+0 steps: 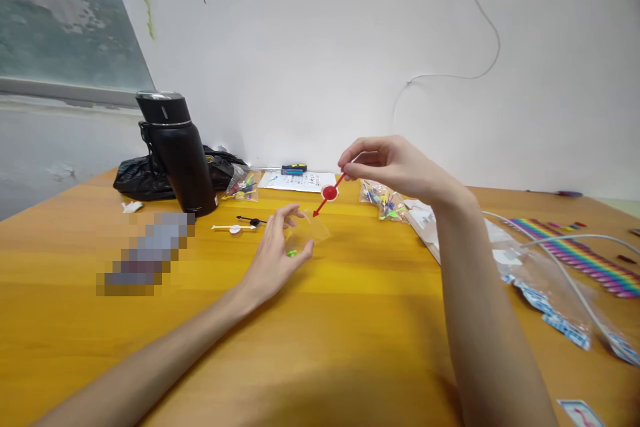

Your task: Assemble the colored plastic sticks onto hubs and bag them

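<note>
My right hand [387,165] is raised above the wooden table [350,333] and pinches the top of a red clock-hand pointer [329,193] with a round disc, tip slanting down and left. Just below it, my left hand [278,250] rests on the table holding a small clear plastic bag [311,232] open; a green piece [292,253] shows inside by my fingers. The red tip hangs right at the bag's mouth. A white pointer [234,228] and a black pointer [253,220] lie on the table left of my left hand.
A black flask [175,150] stands at the back left before a black bag [135,177]. Small bags of coloured pieces [243,185] [385,200], a paper sheet [297,180], a rainbow strip [575,253], clear packets [545,280] and a white cable [590,237] lie around.
</note>
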Demonstrator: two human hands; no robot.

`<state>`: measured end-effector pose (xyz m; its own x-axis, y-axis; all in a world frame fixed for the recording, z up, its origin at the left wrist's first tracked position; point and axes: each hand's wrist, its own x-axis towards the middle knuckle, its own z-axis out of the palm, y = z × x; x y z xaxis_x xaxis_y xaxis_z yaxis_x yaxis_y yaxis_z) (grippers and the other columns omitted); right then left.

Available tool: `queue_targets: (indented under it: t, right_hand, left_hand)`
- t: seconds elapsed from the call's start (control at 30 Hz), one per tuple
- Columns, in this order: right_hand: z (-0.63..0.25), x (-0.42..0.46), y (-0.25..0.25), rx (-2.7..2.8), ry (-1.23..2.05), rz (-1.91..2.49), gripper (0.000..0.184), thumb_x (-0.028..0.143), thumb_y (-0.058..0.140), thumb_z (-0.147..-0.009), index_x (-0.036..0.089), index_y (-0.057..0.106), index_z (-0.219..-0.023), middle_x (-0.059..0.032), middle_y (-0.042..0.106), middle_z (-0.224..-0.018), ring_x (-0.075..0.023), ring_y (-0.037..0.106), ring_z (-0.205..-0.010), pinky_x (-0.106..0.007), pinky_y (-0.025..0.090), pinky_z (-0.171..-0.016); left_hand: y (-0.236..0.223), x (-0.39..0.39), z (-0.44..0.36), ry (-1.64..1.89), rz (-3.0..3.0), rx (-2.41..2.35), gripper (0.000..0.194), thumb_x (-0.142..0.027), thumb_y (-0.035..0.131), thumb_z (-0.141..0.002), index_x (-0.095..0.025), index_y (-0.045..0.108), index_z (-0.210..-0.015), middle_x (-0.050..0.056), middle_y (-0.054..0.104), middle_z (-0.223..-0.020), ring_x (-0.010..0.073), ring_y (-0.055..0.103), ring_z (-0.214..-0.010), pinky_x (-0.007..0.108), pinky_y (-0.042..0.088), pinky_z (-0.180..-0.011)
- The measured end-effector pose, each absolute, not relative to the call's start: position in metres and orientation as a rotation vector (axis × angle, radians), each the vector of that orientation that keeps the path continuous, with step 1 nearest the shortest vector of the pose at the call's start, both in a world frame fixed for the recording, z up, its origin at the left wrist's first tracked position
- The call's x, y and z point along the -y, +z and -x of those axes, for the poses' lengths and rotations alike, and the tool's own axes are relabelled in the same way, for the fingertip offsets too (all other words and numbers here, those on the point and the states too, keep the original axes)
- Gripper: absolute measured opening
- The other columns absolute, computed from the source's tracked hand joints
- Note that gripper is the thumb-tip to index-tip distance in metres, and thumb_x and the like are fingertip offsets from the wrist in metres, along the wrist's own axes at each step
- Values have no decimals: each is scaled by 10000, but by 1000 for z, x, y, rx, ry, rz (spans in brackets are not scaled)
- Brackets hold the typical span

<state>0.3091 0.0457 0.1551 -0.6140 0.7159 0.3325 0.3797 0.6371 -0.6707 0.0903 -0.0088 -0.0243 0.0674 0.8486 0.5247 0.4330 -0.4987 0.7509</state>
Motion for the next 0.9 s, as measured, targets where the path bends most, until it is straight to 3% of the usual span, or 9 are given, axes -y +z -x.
queue_targets:
  t: [0.43,0.9]
  right_hand:
    - [-270,-41,137,2589,934,821,124,168,627,-858,172,717,-944,-38,753,-888,-156,712,-805,-250,522,-700]
    - [-278,-34,145,2548,711,967,145,151,593,-863,190,711,-938,-29,760,-873,-162,706,-800,-236,467,-626]
  left_hand:
    - [-25,5,-90,1412,-2034,-1313,654,-246,734,-824,-284,387,-1377,65,533,-1267,232,524,-1123,415,414,-1023]
    - [-22,10,-89,1369,-2049,-1318,604,-255,703,-857,-285,385,-1369,63,512,-1324,231,504,-1164,420,386,-1068]
